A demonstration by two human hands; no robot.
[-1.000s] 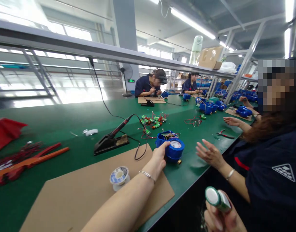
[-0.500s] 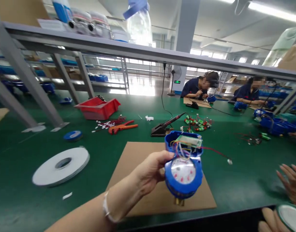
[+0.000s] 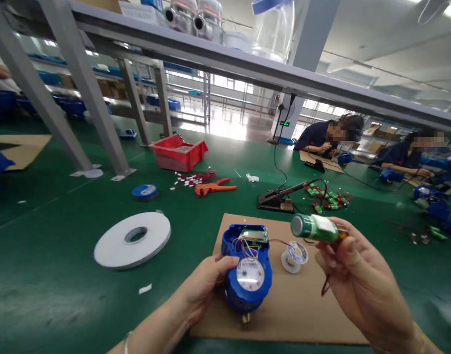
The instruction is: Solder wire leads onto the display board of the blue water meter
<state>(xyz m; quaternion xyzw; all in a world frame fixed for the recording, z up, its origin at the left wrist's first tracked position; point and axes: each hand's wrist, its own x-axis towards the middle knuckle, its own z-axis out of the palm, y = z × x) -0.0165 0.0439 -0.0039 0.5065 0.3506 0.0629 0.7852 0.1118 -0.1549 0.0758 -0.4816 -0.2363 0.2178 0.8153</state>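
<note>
Left fingers [image 3: 227, 263] gripping blue meter [image 3: 249, 276], seemingly curled beneath, right fingers [image 3: 353, 250] grasping green battery [image 3: 314, 228]

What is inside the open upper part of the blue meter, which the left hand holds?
In the open part of the blue meter, a pale green board and several thin coloured wires can be seen. What lies under the board is covered, so I cannot tell.

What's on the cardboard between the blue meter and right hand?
In the head view, a spool stands between the blue meter and the right hand, with a red wire reaching toward it.
</note>
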